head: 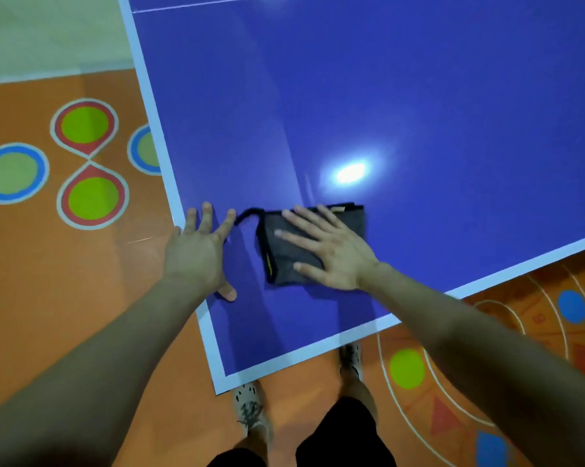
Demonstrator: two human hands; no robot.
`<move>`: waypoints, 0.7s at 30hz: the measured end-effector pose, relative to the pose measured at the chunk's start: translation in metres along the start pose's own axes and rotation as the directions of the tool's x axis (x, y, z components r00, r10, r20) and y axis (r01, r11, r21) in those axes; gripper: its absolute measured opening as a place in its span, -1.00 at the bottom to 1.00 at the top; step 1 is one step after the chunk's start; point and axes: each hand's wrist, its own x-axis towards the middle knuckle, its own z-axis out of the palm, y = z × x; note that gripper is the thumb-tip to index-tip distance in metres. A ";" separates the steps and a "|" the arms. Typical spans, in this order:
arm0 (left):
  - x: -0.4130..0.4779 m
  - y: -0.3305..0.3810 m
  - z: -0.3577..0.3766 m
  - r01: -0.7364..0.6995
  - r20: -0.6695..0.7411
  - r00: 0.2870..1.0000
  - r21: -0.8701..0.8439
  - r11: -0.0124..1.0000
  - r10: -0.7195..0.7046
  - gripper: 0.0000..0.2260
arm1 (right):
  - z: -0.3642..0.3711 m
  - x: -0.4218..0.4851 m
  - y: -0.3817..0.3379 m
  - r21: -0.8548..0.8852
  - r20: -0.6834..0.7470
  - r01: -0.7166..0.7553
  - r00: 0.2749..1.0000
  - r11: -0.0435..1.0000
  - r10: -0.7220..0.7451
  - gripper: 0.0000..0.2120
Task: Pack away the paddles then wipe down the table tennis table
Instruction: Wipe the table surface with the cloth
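Head view, looking down on a corner of the blue table tennis table [402, 96], which fills the upper right of the frame. Pressing the right hand [331, 254] flat, fingers straight and spread, on a folded grey cloth [286, 252] lying on the table near its lower edge, just below centre of the frame. Gripping nothing with that hand, palm down over the cloth's right half. Resting the left hand [196, 251] just left of the cloth, released, fingers splayed and straight, thumb tip on the blue close to the white border [169, 170]. Between hand and cloth, a narrow strip of bare blue. From the cloth's upper left corner, a black cord [247, 213] looping toward the left forefinger; contact unclear. Above the cloth, a bright glare [350, 171] on the surface. At bottom centre, black shorts [345, 433] and two pale patterned shoes [250, 409] on an orange floor [31, 298] painted with green, blue and red circles.
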 end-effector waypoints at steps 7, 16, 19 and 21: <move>0.000 0.000 -0.002 0.014 -0.009 1.000 0.012 1.000 -0.014 0.52 | -0.033 0.157 0.104 -0.044 -0.044 -0.190 0.981 0.981 0.188 -0.34; 0.013 -0.006 -0.051 0.161 0.086 0.985 -0.153 0.975 -0.150 -0.05 | -0.016 0.029 0.026 0.044 0.044 0.175 0.983 0.984 -0.177 -0.33; 0.045 -0.007 -0.079 0.236 0.011 0.971 -0.161 0.958 -0.237 -0.26 | -0.021 0.030 0.058 0.072 0.109 0.413 0.902 0.908 -0.419 -0.36; 0.073 -0.005 -0.091 0.255 0.007 0.966 -0.185 0.949 -0.259 -0.09 | -0.026 0.069 0.098 0.052 0.087 0.476 0.874 0.878 -0.479 -0.36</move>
